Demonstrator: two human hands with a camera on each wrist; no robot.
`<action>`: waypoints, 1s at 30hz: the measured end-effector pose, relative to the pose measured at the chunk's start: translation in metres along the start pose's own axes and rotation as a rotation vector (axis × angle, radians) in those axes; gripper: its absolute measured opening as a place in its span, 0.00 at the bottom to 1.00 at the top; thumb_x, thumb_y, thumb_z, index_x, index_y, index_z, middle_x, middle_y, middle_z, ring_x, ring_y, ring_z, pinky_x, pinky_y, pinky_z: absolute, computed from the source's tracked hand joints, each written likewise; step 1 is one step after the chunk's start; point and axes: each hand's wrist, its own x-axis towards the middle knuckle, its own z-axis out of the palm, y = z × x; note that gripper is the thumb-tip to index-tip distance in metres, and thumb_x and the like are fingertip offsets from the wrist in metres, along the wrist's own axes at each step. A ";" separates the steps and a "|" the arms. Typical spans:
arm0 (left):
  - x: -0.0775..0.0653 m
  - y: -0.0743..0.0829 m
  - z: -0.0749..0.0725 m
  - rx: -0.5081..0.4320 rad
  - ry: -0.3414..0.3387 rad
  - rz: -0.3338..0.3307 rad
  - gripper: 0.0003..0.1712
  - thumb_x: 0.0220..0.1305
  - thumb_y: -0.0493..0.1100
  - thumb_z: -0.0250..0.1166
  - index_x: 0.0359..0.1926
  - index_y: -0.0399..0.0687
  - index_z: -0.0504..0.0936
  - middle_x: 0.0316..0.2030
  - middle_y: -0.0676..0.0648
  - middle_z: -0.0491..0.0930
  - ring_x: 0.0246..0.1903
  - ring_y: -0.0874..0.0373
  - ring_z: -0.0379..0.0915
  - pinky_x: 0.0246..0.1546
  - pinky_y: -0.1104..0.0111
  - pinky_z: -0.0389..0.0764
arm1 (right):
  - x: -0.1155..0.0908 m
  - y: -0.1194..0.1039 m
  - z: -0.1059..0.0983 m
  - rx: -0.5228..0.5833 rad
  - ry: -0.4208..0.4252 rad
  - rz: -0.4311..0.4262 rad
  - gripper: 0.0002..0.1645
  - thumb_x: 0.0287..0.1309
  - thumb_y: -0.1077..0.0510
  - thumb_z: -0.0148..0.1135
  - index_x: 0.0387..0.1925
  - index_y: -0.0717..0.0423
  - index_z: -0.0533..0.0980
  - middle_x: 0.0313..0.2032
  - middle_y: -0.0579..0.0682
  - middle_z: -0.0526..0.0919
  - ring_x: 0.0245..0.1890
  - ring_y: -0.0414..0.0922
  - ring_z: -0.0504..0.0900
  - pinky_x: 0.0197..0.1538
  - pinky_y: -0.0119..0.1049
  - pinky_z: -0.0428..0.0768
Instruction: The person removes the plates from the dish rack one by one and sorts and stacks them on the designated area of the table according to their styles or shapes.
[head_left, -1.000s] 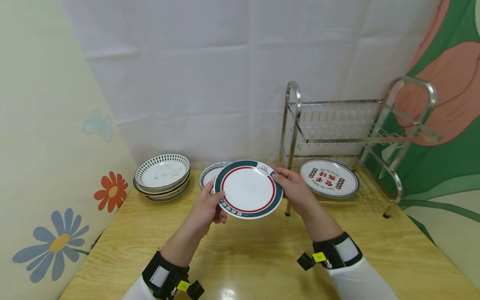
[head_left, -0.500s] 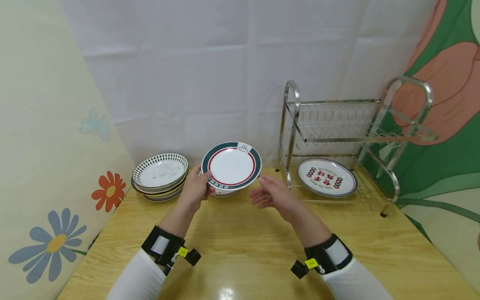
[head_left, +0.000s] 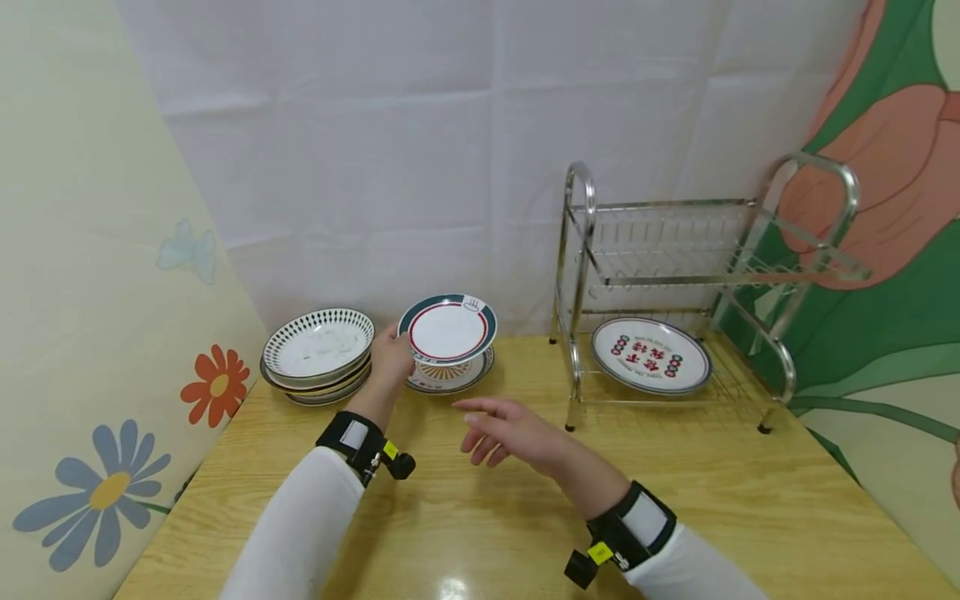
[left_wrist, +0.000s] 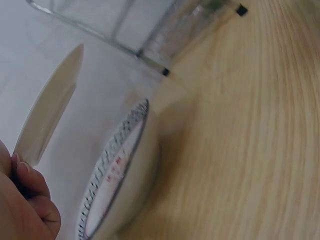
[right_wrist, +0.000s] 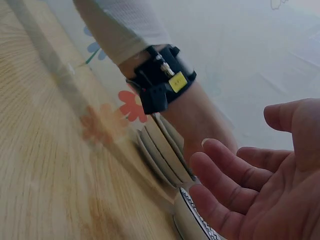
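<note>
My left hand [head_left: 392,360] pinches the left rim of a white plate [head_left: 447,332] with a dark green band and a red ring. In the left wrist view the plate [left_wrist: 50,107] shows edge-on, with a gap between it and the patterned bowl-like dish [left_wrist: 117,172] below. That lower dish [head_left: 450,379] rests on the table at the back, partly hidden under the held plate in the head view. My right hand [head_left: 513,432] hangs over the table in front of the dish, fingers loosely spread, holding nothing; the right wrist view shows its bare palm [right_wrist: 270,195].
A stack of several dishes [head_left: 318,354] stands at the back left, beside my left hand. At the right is a two-tier metal dish rack [head_left: 581,275], with an oval plate [head_left: 651,357] bearing red characters on its lower tier. A white cloth [head_left: 375,150] hangs behind.
The right hand has let go of the green-banded plate and drawn back toward me. The left hand has carried the plate left and back, over the patterned dish.
</note>
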 end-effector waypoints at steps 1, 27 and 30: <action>0.003 -0.004 0.001 0.024 0.014 -0.001 0.25 0.78 0.42 0.47 0.71 0.49 0.73 0.50 0.39 0.82 0.17 0.59 0.68 0.20 0.68 0.70 | 0.000 0.000 0.001 -0.001 -0.007 0.002 0.29 0.77 0.47 0.51 0.73 0.51 0.68 0.43 0.57 0.87 0.40 0.49 0.88 0.45 0.44 0.85; 0.010 -0.029 0.001 0.392 0.034 0.027 0.27 0.75 0.40 0.44 0.68 0.32 0.73 0.68 0.32 0.73 0.69 0.42 0.69 0.70 0.52 0.71 | 0.000 0.005 0.007 -0.008 -0.051 -0.036 0.26 0.76 0.49 0.53 0.69 0.54 0.71 0.39 0.55 0.87 0.34 0.46 0.87 0.38 0.38 0.84; 0.009 -0.028 0.000 0.503 0.021 0.044 0.27 0.74 0.40 0.45 0.67 0.31 0.73 0.66 0.32 0.74 0.66 0.42 0.71 0.69 0.51 0.73 | -0.001 0.004 0.008 -0.006 -0.055 -0.034 0.26 0.76 0.48 0.53 0.69 0.54 0.71 0.39 0.55 0.87 0.34 0.46 0.87 0.38 0.38 0.84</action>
